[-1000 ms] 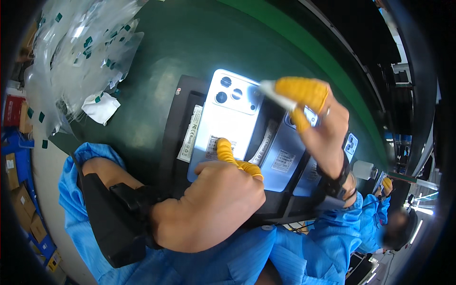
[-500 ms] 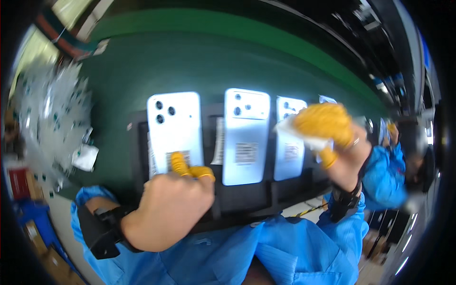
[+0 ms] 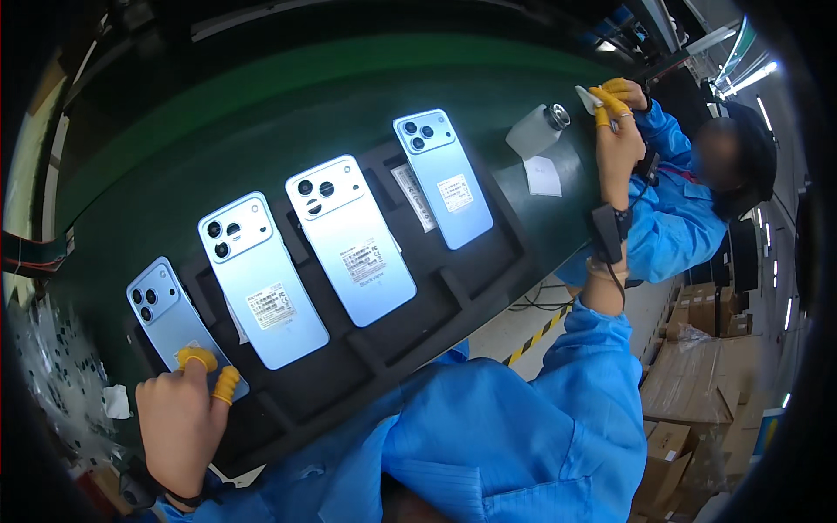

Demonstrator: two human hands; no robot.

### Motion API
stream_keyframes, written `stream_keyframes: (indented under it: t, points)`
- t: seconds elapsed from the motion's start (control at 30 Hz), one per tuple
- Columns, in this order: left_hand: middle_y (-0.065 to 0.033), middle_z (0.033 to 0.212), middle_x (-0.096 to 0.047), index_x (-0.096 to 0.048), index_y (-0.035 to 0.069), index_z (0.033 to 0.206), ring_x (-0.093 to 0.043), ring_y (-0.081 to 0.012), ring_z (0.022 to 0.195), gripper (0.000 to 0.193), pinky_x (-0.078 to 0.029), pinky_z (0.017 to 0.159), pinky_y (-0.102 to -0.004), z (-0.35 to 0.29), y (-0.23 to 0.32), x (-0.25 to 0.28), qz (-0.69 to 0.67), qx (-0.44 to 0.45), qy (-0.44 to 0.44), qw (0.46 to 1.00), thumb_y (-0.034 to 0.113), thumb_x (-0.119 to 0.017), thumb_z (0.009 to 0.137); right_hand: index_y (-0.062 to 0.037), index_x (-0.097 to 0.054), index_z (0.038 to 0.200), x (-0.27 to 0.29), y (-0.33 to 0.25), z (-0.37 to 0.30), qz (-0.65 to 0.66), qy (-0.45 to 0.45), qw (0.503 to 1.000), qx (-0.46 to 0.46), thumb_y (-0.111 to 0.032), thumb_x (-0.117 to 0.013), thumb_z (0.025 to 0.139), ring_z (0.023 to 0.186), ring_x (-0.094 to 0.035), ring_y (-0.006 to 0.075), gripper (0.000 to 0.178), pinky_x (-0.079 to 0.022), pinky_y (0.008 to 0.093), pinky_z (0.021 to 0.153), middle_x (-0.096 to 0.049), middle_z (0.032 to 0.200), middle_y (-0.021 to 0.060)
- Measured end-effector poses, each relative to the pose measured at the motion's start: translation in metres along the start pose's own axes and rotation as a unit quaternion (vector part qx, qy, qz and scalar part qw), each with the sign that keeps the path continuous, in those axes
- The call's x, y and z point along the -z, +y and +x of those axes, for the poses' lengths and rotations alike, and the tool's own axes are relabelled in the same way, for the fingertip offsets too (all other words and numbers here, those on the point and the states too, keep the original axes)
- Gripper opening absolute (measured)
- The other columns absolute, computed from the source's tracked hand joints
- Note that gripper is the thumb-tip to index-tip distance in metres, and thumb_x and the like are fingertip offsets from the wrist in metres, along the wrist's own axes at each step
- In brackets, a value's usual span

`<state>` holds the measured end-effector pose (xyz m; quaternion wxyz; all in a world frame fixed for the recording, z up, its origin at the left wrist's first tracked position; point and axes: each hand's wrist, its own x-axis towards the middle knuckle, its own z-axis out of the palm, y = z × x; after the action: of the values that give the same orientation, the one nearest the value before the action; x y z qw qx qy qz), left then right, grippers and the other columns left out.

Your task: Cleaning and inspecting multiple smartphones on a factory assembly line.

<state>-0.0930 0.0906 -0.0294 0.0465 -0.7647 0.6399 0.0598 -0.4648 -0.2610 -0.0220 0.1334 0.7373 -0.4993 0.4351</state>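
Note:
Four light blue smartphones lie camera side up in a black tray (image 3: 436, 309). At the leftmost phone (image 3: 174, 324), my left hand (image 3: 183, 418) is closed over the lower end, its yellow finger cots pressing there. The second phone (image 3: 253, 253) and the third phone (image 3: 347, 222) carry white printed labels on their backs. Farthest right is the fourth phone (image 3: 445, 179), also labelled. My right hand (image 3: 617, 144), with yellow finger cots, reaches out beyond the tray and pinches a folded white wipe (image 3: 587, 98).
A translucent bottle with a metal top (image 3: 536, 131) stands on the green table (image 3: 349, 96), beside a white paper square (image 3: 543, 177). A co-worker in blue (image 3: 676, 200) sits close at the right, one hand (image 3: 632, 91) near mine. Clear plastic wrappers (image 3: 61, 375) pile at the left.
My right hand has swung away from above the phones, out to the right with the wipe. My left hand stays on the leftmost phone. The view has turned, bringing the bottle and co-worker into sight.

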Motion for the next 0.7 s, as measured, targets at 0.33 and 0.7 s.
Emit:
stream_keyframes:
  t: [0.33,0.7]
  points:
    - [-0.0159,0.072,-0.063,-0.063,0.001,0.088,-0.061,-0.0321,0.064,0.025,-0.048,0.059,-0.0393,-0.016,-0.011,0.011,-0.152,0.056,0.001,0.987,0.021,-0.070,0.076,-0.0018,-0.057,0.119,-0.024,0.033,-0.022,0.118,-0.126,0.985,0.031,-0.010,-0.061,0.086,0.102,-0.058,0.0186,0.034,-0.042,0.0287,0.091,-0.062,0.113,0.0117]
    - [-0.0251,0.141,-0.030,-0.042,0.001,0.131,-0.017,-0.0367,0.137,0.086,-0.021,0.110,-0.0433,0.006,-0.116,-0.055,-0.225,0.098,0.055,0.968,0.042,-0.077,0.064,-0.0103,-0.052,0.125,-0.025,-0.206,-0.029,0.128,-0.254,0.871,0.400,-0.033,-0.069,0.076,0.129,-0.034,0.0307,0.057,-0.018,0.0447,0.106,-0.047,0.133,0.0111]
